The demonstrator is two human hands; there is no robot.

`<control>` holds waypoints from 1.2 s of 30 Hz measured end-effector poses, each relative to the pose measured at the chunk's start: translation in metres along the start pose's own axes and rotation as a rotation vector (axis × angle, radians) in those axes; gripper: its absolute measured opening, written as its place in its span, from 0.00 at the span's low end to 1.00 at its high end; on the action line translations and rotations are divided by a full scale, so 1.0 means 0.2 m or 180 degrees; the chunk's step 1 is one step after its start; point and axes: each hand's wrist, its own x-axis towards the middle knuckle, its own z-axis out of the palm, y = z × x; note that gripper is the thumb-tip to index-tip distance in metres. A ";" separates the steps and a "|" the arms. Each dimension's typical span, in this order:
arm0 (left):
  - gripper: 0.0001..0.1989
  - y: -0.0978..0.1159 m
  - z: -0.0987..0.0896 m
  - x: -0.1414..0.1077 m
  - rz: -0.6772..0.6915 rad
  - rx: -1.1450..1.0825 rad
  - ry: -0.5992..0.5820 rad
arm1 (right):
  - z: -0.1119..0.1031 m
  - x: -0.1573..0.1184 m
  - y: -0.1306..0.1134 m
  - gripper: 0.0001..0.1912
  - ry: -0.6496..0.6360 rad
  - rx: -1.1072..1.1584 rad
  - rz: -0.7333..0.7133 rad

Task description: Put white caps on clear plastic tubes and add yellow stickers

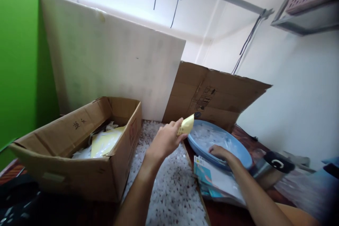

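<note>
Clearly, a pale yellow, curled piece of paper or thin card [187, 124] with small dark print is gripped by the left hand [165, 142], its fingers closed on one side and the thumb pressed from below. The piece is held above the gap between a white, dark-speckled flat surface [172, 190] and a round, light-blue plastic tray [242, 148], close to the tray's near left edge. Over that tray the right hand [220, 152] is bent, its fingers partly curled at the near side; whether anything is held by them cannot be told, since the fingertips are blurred. Translucent whitish plastic pieces [209, 135] are spread in the tray. Just below it, a stack of white and teal printed booklets [212, 180] is partly covered by the right forearm, and a steel tumbler with a black lid [267, 174] is placed to the right. On the left, an open brown cardboard box [71, 174] (its inner wall marked with handwritten characters) is seen, in which a flat yellow sheet [106, 142] is contained among crumpled whitish material.
</note>
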 end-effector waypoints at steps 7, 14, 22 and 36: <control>0.35 0.00 0.09 -0.02 -0.0248 0.0323 -0.0536 | -0.10 -0.05 -0.02 0.15 -0.0052 -0.0215 0.0397; 0.11 0.00 0.21 -0.01 -0.0033 0.0165 -0.1408 | -0.39 -0.27 -0.17 0.05 0.1527 0.0359 -0.0160; 0.15 0.04 0.51 -0.06 -0.0314 0.0202 -0.2419 | -0.38 -0.47 -0.56 0.20 0.1853 0.2905 -0.1725; 0.14 -0.21 0.36 0.04 -0.1437 -0.2239 -0.1376 | -0.13 -0.27 -0.64 0.14 0.1124 0.2716 -0.1086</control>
